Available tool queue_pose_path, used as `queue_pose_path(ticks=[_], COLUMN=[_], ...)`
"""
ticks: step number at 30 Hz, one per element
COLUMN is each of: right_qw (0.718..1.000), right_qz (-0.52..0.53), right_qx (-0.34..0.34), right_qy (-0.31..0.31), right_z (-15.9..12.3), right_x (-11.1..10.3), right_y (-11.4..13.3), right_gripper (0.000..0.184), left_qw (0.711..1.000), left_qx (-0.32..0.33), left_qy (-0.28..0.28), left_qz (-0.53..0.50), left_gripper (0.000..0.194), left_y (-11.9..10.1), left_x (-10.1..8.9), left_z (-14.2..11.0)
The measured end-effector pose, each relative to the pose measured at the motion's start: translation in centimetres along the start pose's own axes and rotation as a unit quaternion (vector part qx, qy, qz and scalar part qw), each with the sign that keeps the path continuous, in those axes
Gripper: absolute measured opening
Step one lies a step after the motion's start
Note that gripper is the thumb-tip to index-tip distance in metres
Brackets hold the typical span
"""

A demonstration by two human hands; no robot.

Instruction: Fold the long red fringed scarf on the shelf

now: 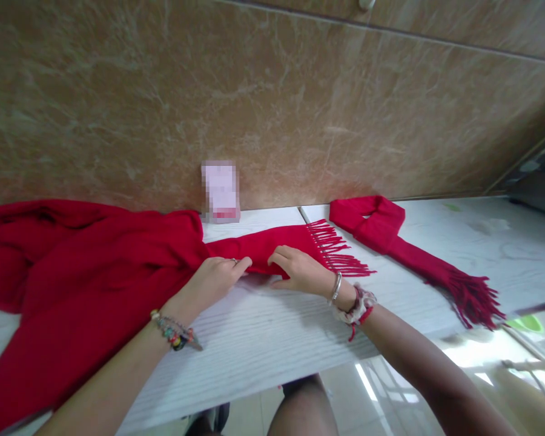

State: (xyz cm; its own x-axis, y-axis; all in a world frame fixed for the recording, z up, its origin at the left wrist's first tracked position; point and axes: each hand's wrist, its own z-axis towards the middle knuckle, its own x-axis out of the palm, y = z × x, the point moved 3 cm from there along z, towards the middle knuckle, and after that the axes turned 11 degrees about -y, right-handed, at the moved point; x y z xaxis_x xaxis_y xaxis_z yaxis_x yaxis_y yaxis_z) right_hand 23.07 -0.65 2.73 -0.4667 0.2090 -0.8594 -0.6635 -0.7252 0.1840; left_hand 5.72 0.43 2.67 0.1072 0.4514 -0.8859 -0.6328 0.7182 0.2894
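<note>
A red fringed scarf [263,245] lies folded into a flat strip along the table, its tassels pointing right. At its near edge my left hand [215,278] is closed, thumb and fingers pinching the cloth. My right hand [306,271] curls over the same edge nearer the fringe, with a fold of the cloth between thumb and fingers. The strip's left end runs into a wide, rumpled spread of red cloth [104,272]; where they meet, I cannot tell whether they are one piece. Bracelets circle both wrists.
A second red fringed strip [390,236], bent over itself, lies to the right. A small pale box-like thing [222,191], blurred out, stands against the brown marbled wall [263,109]. The white table [236,345] has a seam at the back; its front edge is above my legs.
</note>
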Motion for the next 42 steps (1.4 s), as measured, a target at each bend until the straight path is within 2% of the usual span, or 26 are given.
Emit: queue_pose_path(ticks=[3,6,11,14,18,22,24,26,33,37,42], right_qw=[0.996,0.991,0.988,0.986,0.985,0.993,0.995,0.995,0.996,0.996,1.000], right_qz=[-0.052,-0.066,-0.075,-0.099,-0.111,-0.083,-0.075,-0.074,-0.086,-0.084,-0.011], right_qx=[0.068,0.117,0.135,0.131,0.134,0.085,0.068,0.065,0.020,0.019,0.006], right_qy=[-0.021,-0.025,-0.021,-0.008,0.006,-0.011,-0.020,-0.020,-0.006,-0.022,-0.015], right_z=[0.0,-0.1,-0.3,-0.4,-0.3,-0.4,-0.5,-0.6,-0.9,-1.0,-1.0], right_x=[0.2,-0.2,-1.0,-1.2,-1.3,-1.8,-2.1,-2.3,-2.7,-3.1,-3.9], right_y=[-0.5,-1.2,-1.4,-1.3,-1.6,-2.0,-2.3,-2.7,-2.9,-3.1,-2.9], right_gripper=[0.020,0.022,0.023,0.025,0.020,0.022,0.017,0.012,0.019,0.022,0.011], left_qw=[0.999,1.000,0.984,0.971,0.979,0.988,0.991,0.993,0.996,0.997,0.999], left_qx=[-0.024,-0.030,-0.094,-0.119,-0.097,-0.073,-0.062,-0.042,0.013,0.019,0.034], left_qy=[0.015,0.003,-0.128,-0.163,-0.138,-0.100,-0.087,-0.081,-0.089,-0.078,-0.011], left_qz=[0.020,0.000,-0.080,-0.125,-0.114,-0.092,-0.082,-0.070,-0.016,0.005,0.001], left_gripper=[0.015,0.012,0.017,0.016,0.015,0.016,0.013,0.015,0.016,0.026,0.046], left_y=[0.1,0.1,0.4,0.7,0.9,0.7,0.4,0.2,0.1,0.2,-0.4], left_x=[0.1,0.4,0.6,0.7,1.0,1.1,0.9,0.7,0.0,-0.3,-0.3], left_z=[-0.1,-0.1,-0.1,-0.2,-0.3,-0.4,-0.3,-0.3,-0.3,-0.3,-0.5])
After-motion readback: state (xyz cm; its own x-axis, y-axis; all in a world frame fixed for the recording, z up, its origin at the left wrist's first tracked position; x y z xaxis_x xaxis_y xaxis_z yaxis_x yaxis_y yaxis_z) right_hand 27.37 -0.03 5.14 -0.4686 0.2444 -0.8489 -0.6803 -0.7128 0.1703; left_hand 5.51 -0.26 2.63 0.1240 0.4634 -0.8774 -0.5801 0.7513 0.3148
